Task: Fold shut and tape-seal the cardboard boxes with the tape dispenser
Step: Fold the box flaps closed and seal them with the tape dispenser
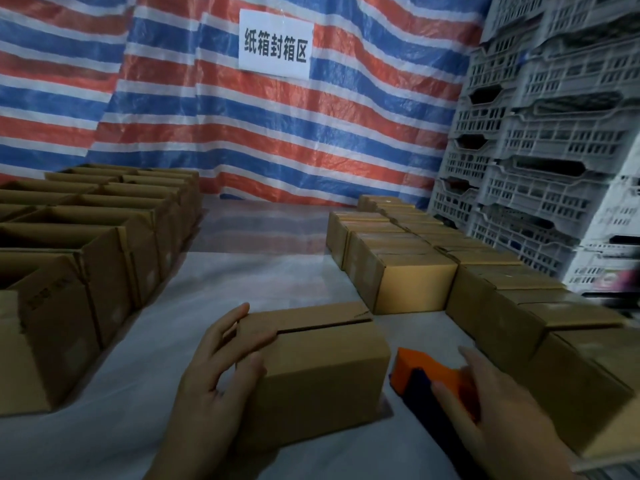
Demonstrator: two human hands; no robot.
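We see matt brown cardboard in the near box (311, 368), and the same dull cardboard in the open boxes (86, 237) at left and the closed boxes (408, 271) at right. The tape dispenser (429, 379) is smooth orange plastic with a dark part. A pale, faintly shiny sheet covers the worktop (242, 278). The far tarp (311, 133) is crinkled woven plastic, its sign (276, 43) white paper. The crates (540, 140) are grey matt plastic.
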